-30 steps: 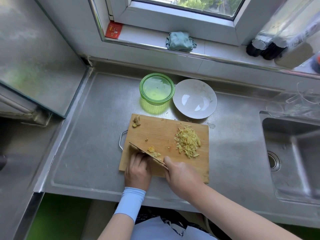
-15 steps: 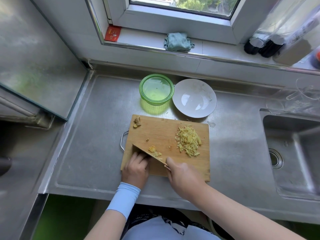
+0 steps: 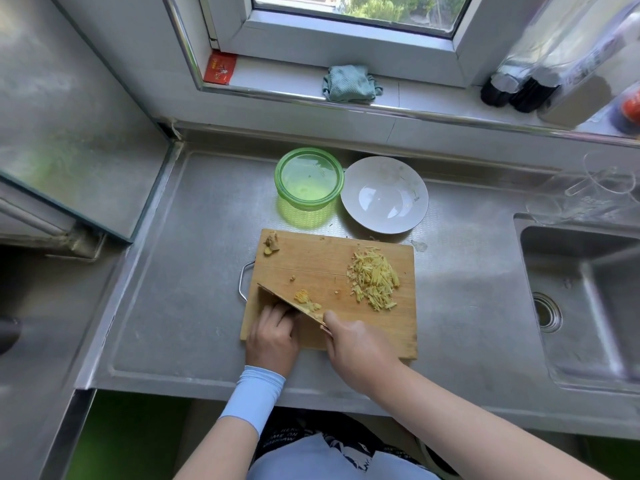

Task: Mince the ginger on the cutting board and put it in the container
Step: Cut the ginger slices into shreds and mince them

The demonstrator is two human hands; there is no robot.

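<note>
1. The ginger pile (image 3: 374, 277) lies on the right side of the cutting board (image 3: 311, 258); it is slivered, not yet minced.
2. The right hand (image 3: 360, 348) wraps the knife (image 3: 291, 304). The left hand (image 3: 273, 337) keeps its fingers (image 3: 277, 312) together, tips hidden behind the blade.
3. The container (image 3: 308, 178) beyond the board holds no ginger.

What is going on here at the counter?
A person is chopping at a wooden cutting board. The right hand grips a knife, its blade next to a few small ginger bits. The left hand rests curled against the blade's other side. A pile of ginger strips lies on the board's right part. The green container behind the board shows no ginger yet.
</note>
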